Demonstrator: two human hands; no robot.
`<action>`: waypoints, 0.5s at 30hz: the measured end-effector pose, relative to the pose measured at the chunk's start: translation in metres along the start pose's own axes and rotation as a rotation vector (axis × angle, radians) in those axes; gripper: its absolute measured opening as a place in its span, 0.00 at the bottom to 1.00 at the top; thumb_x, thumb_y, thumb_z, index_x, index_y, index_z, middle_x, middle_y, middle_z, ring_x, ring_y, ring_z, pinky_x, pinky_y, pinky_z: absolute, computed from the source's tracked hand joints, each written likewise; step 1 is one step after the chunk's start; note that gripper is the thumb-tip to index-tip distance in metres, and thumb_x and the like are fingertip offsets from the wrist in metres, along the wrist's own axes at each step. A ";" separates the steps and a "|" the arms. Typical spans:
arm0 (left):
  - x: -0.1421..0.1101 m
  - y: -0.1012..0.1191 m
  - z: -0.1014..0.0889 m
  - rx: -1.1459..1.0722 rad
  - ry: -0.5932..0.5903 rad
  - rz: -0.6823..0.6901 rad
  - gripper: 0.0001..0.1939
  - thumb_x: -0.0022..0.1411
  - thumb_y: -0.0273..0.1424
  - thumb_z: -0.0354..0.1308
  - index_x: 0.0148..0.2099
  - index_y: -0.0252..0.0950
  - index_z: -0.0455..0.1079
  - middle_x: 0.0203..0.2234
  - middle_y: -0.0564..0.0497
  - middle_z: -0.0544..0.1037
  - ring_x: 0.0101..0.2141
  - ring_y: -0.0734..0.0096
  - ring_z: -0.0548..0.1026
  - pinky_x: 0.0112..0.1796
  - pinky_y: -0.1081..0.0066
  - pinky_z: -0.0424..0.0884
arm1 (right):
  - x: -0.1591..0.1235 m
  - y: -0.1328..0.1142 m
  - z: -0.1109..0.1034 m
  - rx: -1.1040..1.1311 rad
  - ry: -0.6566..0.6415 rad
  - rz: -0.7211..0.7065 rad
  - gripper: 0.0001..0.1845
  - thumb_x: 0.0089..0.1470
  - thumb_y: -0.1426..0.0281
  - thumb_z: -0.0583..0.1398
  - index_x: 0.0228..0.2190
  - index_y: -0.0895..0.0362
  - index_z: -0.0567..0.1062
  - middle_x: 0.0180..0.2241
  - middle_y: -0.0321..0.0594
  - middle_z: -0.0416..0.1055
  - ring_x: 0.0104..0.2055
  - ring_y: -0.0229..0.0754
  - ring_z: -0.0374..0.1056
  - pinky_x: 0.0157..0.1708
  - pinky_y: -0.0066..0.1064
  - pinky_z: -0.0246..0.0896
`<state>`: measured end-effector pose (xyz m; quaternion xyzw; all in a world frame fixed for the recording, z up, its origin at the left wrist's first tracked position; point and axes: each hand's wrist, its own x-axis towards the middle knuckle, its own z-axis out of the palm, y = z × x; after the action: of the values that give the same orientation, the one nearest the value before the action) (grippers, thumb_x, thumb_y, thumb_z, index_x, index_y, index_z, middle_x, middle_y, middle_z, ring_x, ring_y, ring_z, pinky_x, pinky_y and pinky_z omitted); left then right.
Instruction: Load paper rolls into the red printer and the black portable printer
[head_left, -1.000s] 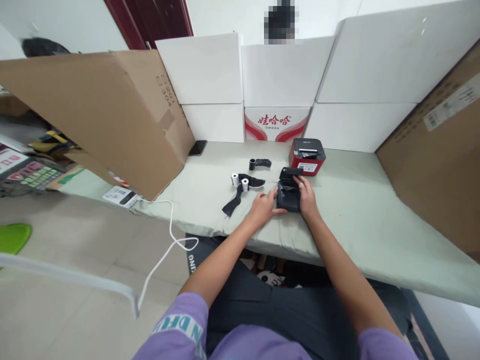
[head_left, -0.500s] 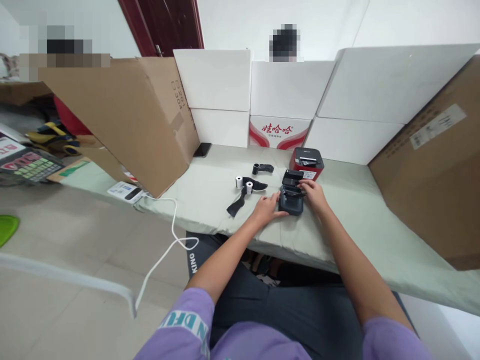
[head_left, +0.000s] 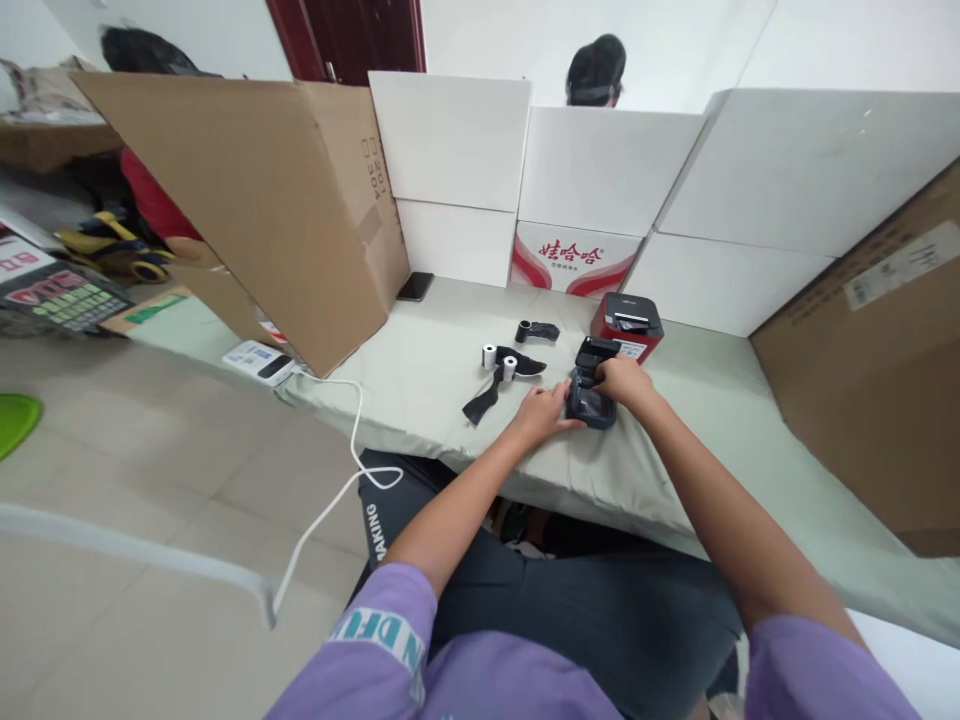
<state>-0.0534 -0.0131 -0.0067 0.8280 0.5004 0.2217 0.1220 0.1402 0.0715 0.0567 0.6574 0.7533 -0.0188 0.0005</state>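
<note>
A small dark portable printer [head_left: 592, 408] lies on the cloth-covered table with its lid [head_left: 598, 350] raised. My left hand [head_left: 546, 415] grips its left side, fingers at the edge and thumb along the front. My right hand [head_left: 626, 382] reaches in from the right, fingers bent down into the open compartment; its fingertips and whatever they hold are hidden. Left of the printer lie two small white rolls, one nearer [head_left: 509, 368] and one farther [head_left: 489, 356], with black strips trailing from them. Behind them is a black roll [head_left: 523, 330] with a loose strip.
A red and black box-shaped device [head_left: 630, 322] stands just behind the printer. White panels [head_left: 461, 140] and cardboard boxes [head_left: 300, 220] wall the table. A phone [head_left: 415, 287] lies at the back left, a white device [head_left: 259, 362] with a cable [head_left: 358, 430] at the left edge. Two people are beyond.
My right hand has moved from the printer's right edge inward over the compartment. The dark piece by its fingers is now covered. My left hand keeps its place, while the camera view has shifted slightly.
</note>
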 end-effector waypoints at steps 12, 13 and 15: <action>0.001 -0.002 0.007 -0.043 0.051 0.010 0.41 0.63 0.53 0.63 0.68 0.34 0.59 0.56 0.39 0.78 0.55 0.55 0.77 0.57 0.60 0.66 | -0.001 0.029 -0.028 0.638 0.113 -0.275 0.21 0.45 0.60 0.66 0.41 0.53 0.69 0.30 0.34 0.68 0.29 0.41 0.65 0.31 0.34 0.62; 0.001 -0.001 0.006 -0.056 0.056 0.007 0.39 0.62 0.53 0.64 0.67 0.36 0.62 0.57 0.40 0.78 0.56 0.54 0.77 0.58 0.60 0.65 | 0.001 0.022 -0.033 0.705 0.077 -0.283 0.25 0.47 0.59 0.65 0.45 0.53 0.69 0.31 0.33 0.68 0.29 0.41 0.66 0.30 0.33 0.62; 0.001 -0.001 0.007 -0.077 0.062 -0.020 0.39 0.60 0.54 0.65 0.65 0.37 0.65 0.58 0.42 0.77 0.58 0.53 0.75 0.58 0.60 0.65 | 0.006 0.003 -0.045 0.734 0.024 -0.320 0.29 0.48 0.57 0.65 0.51 0.52 0.70 0.29 0.32 0.66 0.27 0.40 0.64 0.28 0.32 0.60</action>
<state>-0.0504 -0.0114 -0.0125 0.8105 0.5032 0.2651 0.1402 0.1438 0.0792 0.1015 0.4884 0.7894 -0.2790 -0.2460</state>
